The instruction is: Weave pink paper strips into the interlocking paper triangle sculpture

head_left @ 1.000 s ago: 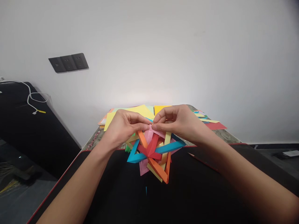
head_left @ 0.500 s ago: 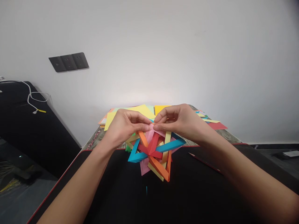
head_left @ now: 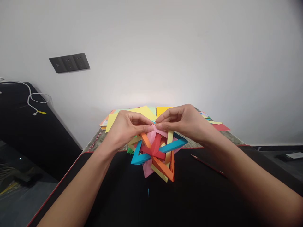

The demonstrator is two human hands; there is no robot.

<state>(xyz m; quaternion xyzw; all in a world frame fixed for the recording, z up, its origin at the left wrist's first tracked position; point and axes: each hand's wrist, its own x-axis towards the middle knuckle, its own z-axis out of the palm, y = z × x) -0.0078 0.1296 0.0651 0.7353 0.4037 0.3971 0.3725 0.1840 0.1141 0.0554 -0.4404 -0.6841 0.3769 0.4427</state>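
A modular origami star [head_left: 158,151] of interlocked folded strips in blue, orange, red, pink and pale yellow hangs over the black mat [head_left: 123,195]. At its top, my left hand [head_left: 131,127] pinches a pink corner between thumb and fingers. From the other side, my right hand [head_left: 178,119] closes on the same top point, its thumb almost touching the left thumb. My fingers partly cover the joint there. A bit of blue and orange shows just behind the fingertips.
Yellow sheets of paper [head_left: 144,112] and other coloured paper lie at the table's back. Paper strips and a red sheet [head_left: 221,127] are at the back right. A pencil [head_left: 208,165] rests on the mat, near a tiny blue scrap [head_left: 148,192]. Behind stands a white wall.
The lower part of the origami star has swung slightly to the right. My right hand has shifted a little at the top corner; the left is nearly still.
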